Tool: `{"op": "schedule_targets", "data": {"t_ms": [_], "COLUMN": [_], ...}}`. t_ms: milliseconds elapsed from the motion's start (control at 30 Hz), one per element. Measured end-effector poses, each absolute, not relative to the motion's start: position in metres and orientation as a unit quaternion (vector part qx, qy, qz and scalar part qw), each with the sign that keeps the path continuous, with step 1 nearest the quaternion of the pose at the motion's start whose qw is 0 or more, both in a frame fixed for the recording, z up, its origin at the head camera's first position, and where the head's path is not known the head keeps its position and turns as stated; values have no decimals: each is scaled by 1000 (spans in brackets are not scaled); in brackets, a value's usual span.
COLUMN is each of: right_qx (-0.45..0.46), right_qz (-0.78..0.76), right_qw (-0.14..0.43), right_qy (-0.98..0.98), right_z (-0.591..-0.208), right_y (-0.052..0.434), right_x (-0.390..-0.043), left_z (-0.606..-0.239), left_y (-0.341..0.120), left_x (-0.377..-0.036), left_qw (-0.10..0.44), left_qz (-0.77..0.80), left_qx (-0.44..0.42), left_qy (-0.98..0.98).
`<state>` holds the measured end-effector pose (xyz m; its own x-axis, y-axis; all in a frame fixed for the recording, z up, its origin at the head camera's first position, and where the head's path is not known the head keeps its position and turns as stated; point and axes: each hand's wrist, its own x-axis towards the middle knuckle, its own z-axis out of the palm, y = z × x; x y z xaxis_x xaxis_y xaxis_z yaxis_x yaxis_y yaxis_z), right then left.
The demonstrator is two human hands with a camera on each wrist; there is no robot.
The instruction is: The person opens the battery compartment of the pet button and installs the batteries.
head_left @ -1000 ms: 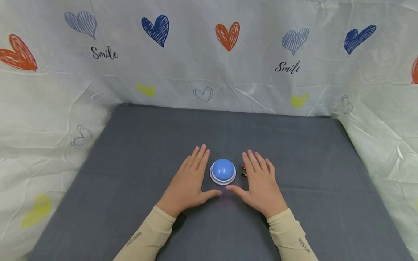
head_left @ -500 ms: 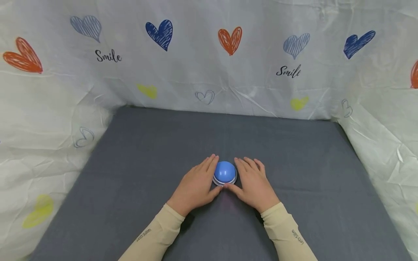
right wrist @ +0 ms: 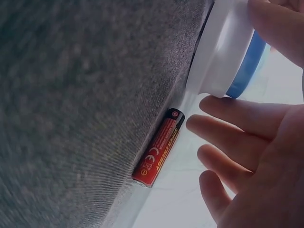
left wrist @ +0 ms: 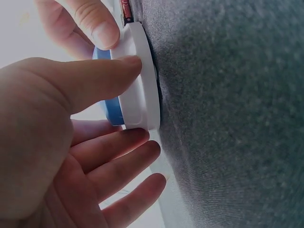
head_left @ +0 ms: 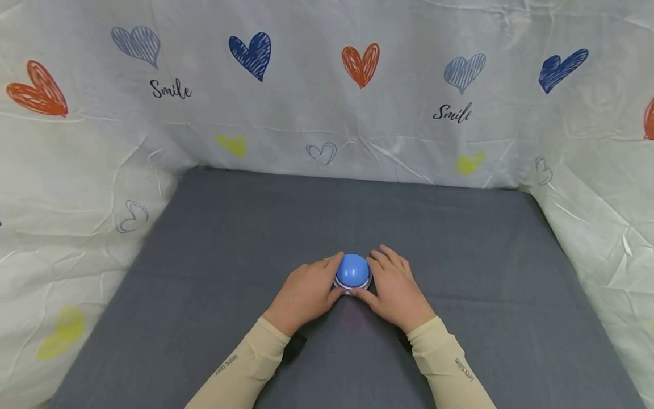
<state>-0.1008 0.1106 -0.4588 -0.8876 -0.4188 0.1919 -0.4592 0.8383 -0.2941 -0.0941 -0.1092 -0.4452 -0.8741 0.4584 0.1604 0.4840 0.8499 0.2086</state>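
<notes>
A white backdrop (head_left: 409,136), printed with hearts and the word "Smile", rises behind and at both sides of a table with a dark grey cover (head_left: 265,216). Two cream sleeves (head_left: 245,363) reach in from the near edge, each with small lettering near the wrist.

The person's left hand (head_left: 305,292) and right hand (head_left: 398,295) come together around a push button (head_left: 353,271), which sits around the middle of the table's width. The left hand grips it from its own side: the thumb (left wrist: 109,78) lies across the wall of the white base (left wrist: 138,97), one fingertip meets the base's edge, another finger runs behind the blue dome (left wrist: 115,111), and the remaining two fan away, slightly bent, with gaps between them. The right hand holds the opposite side. Its thumb rests against the base close to the left thumb, and its index fingertip comes up to the edge of the base; whether that tip presses firmly cannot be told. Its other three fingers are spread and gently bent, clear of the button.

Smallest is a red and black battery (right wrist: 159,147) marked "SUPER ENERGY", lying on the grey cover just beside the button, near the right hand's fingertips but apart from them. In the head view the right hand hides it.
</notes>
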Motion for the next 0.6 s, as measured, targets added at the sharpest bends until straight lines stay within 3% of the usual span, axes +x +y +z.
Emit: {"op": "schedule_targets", "data": {"t_ms": [600], "right_qx": [234], "right_qz": [184], "right_qw": [87], "right_qy": [-951], "right_z": [-457], "right_y": [113], "right_x": [-99], "left_z": [-443], "left_y": [-108], "left_x": [-93], "left_qw": [69], "left_qz": [-160], "left_qx": [-253], "left_qy": [-952]}}
